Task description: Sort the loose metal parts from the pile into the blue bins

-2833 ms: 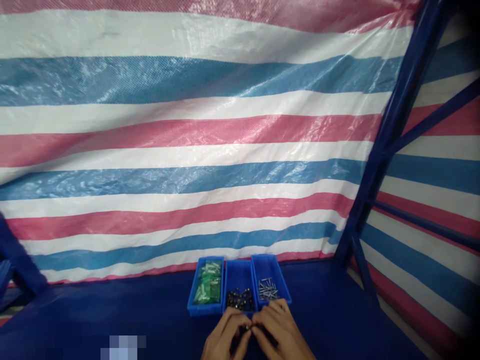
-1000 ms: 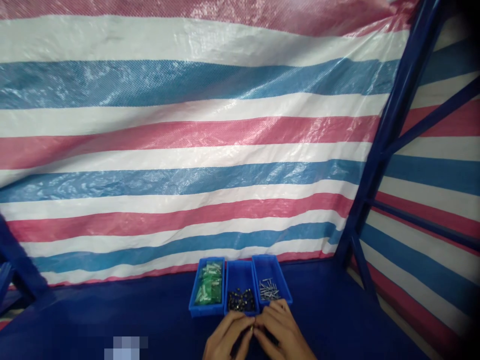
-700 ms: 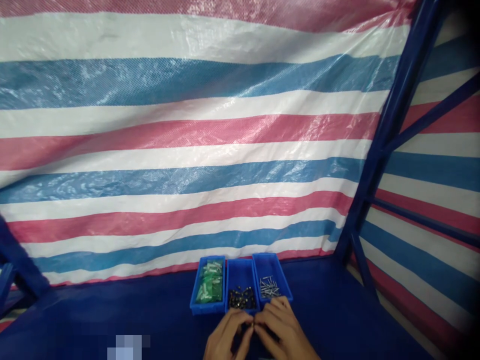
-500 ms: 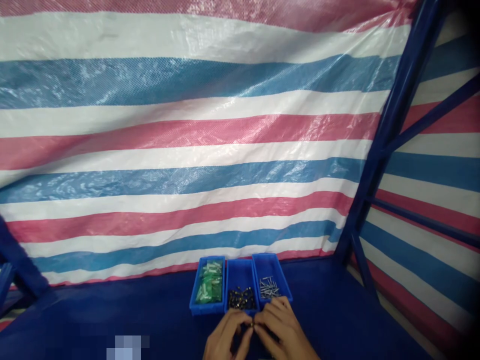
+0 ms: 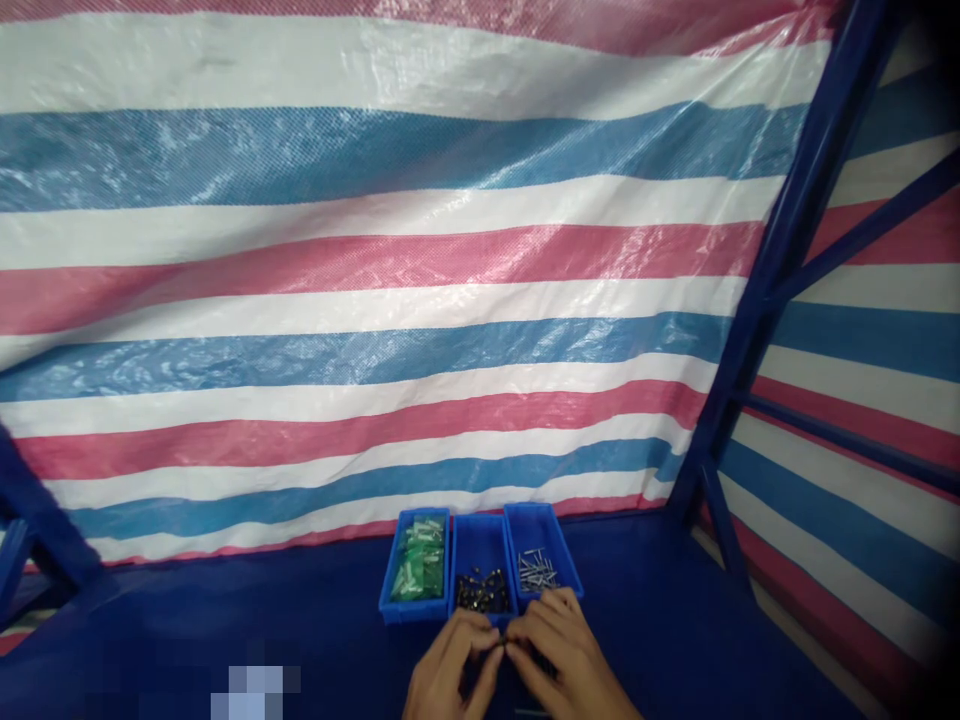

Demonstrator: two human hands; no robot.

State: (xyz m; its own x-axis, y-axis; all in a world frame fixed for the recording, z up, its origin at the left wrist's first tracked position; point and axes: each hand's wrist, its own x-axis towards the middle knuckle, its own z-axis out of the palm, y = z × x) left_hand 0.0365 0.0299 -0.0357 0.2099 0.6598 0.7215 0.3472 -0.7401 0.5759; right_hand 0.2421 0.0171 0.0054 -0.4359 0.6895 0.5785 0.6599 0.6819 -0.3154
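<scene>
My left hand (image 5: pixel 450 665) and my right hand (image 5: pixel 561 645) meet just in front of the middle blue bin (image 5: pixel 480 542). Thumb and fingertips of both are pinched together around a tiny dark, brassy part (image 5: pixel 504 642), mostly covered by the fingers. Inside that bin lies a pile of small dark, brass-coloured metal parts (image 5: pixel 484 592). The right blue bin (image 5: pixel 531 525), behind my right hand, has thin silver pins or screws (image 5: pixel 537 570) in it. Green and clear small pieces (image 5: pixel 418 565) fill the left blue bin (image 5: pixel 414 611).
The three bins stand side by side on a dark blue tabletop (image 5: pixel 315 620). A striped plastic sheet (image 5: pixel 375 310) hangs behind it. Blue metal posts (image 5: pixel 757 290) rise at both sides. Part of the lower left is pixelated. A thin pale object (image 5: pixel 531 712) shows at the bottom edge.
Both hands stay pinched together at nearly the same place, with slight finger movement around the small part. The whole view has shifted a little.
</scene>
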